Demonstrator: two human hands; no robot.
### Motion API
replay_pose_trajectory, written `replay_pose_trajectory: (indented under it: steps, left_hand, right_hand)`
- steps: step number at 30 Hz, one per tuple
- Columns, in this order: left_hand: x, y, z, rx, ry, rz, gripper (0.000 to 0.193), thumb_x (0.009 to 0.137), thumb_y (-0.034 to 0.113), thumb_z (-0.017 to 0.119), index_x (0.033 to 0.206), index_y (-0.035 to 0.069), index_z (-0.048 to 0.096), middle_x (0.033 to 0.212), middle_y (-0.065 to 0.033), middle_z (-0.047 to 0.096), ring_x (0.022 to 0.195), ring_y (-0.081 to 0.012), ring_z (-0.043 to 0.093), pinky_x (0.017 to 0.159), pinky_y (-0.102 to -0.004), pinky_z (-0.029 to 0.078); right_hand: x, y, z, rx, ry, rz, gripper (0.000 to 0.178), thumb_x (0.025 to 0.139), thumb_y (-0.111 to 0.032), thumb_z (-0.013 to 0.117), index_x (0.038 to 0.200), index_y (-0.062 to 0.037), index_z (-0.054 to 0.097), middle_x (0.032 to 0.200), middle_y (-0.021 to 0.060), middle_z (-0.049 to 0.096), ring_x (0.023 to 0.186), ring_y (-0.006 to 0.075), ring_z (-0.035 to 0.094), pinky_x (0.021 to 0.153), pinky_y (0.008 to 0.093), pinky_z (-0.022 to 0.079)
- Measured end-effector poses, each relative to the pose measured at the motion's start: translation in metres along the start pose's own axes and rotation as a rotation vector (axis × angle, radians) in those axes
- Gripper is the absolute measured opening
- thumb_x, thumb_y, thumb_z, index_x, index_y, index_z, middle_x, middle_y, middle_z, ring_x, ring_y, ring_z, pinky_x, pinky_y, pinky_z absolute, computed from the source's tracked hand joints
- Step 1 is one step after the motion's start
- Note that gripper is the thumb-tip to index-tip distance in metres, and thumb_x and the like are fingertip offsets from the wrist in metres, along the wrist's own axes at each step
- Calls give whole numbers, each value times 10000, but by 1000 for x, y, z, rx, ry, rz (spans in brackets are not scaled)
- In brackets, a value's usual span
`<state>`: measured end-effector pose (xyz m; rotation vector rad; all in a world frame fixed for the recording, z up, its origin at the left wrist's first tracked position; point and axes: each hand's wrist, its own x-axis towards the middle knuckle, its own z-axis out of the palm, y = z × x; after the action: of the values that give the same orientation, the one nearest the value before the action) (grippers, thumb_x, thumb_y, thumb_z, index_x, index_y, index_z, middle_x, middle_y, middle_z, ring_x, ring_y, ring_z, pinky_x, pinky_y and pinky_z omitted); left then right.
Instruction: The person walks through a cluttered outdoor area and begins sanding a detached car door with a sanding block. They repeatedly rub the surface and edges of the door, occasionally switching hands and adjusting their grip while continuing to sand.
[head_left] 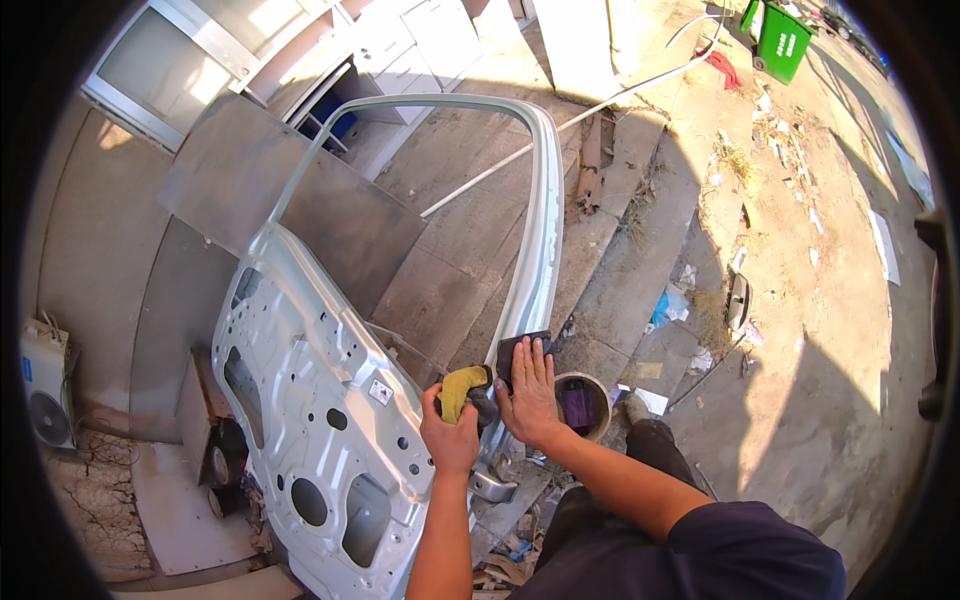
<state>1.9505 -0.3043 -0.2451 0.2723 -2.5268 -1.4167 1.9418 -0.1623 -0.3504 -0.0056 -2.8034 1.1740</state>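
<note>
A silver-grey car door shell (320,345), stripped of its trim, stands tilted in front of me with its window frame upward. My left hand (450,432) is closed around a yellow cloth-like pad (460,388) with dark parts, beside the lower end of the frame's right post. My right hand (530,395) lies with fingers outstretched over a dark sheet (508,352), which looks like sandpaper, pressing it against that post. The sheet's underside is hidden. Just right of this hand is a round bucket (597,408) with something purple inside.
A long pale pipe (500,160) lies across the paving behind the door. White cabinets (415,50) and a brown board (300,190) stand beyond it. A green wheeled bin (780,45) is far right. Litter and a blue plastic bag (668,308) lie right of the bucket.
</note>
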Motion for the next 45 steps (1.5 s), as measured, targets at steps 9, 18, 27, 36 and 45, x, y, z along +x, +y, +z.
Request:
replay_pose_trajectory:
  steps: [9,18,27,36,45]
  left_hand:
    - [-2,6,0,88,36,2,451,878,59,790,1308,18,660,1097,-198,771,1002,-363,773,940,-443,601]
    - [-11,2,0,15,126,-246,490,860,-3,771,1332,-16,638,1150,-133,725,1058,-234,707,992,-375,563]
    - [10,64,26,654,-127,-228,624,770,-20,807,1372,14,649,1176,-207,697,1082,-419,710,994,-487,576]
    - [134,147,101,544,-44,-309,529,776,-1,808,1296,54,729,1155,-185,739,1085,-397,740,976,-478,591]
    - [288,243,197,330,-72,-59,499,819,-28,767,1312,17,702,1143,-168,737,1055,-350,746,969,-417,579]
  right_hand:
    - [231,81,-63,-114,89,206,833,1213,-531,338,1794,54,224,1885,225,240,1772,396,115,1423,579,57]
    - [286,114,-85,-97,132,-37,903,1109,-377,629,1745,140,251,1830,337,280,1737,501,190,1390,664,129]
    - [438,170,-156,-30,41,-107,979,1036,-247,708,1788,79,170,1856,307,230,1744,493,159,1404,624,129]
    - [336,172,-172,-66,-370,-441,842,965,-269,690,1745,-72,445,1865,150,335,1751,390,248,1415,614,126]
    - [501,167,-217,-215,-271,-346,854,987,-286,714,1735,5,419,1866,152,326,1748,331,258,1416,571,172]
